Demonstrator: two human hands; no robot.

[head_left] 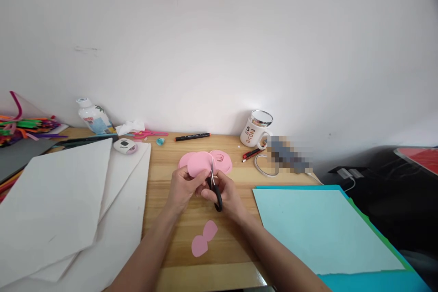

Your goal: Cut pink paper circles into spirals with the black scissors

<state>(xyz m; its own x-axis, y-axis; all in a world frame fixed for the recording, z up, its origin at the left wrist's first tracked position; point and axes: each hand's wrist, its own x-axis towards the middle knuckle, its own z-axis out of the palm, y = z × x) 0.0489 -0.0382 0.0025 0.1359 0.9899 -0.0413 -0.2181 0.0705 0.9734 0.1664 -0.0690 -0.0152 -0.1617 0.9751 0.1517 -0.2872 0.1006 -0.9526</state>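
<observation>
My left hand pinches a pink paper circle by its near edge, over the middle of the desk. In my right hand are black-handled scissors, their blades pointing away from me at the right side of the circle. Whether the blades meet the paper I cannot tell exactly. Behind the hands lie more pink paper pieces, some round, one with a small hole. Two rounded pink paper cutouts rest on the wood nearer to me, touching at a corner.
White foam sheets cover the left side; pale blue paper lies at right. Along the wall stand a white bottle and a mug, with a black marker, pink scissors and a red cutter lying nearby.
</observation>
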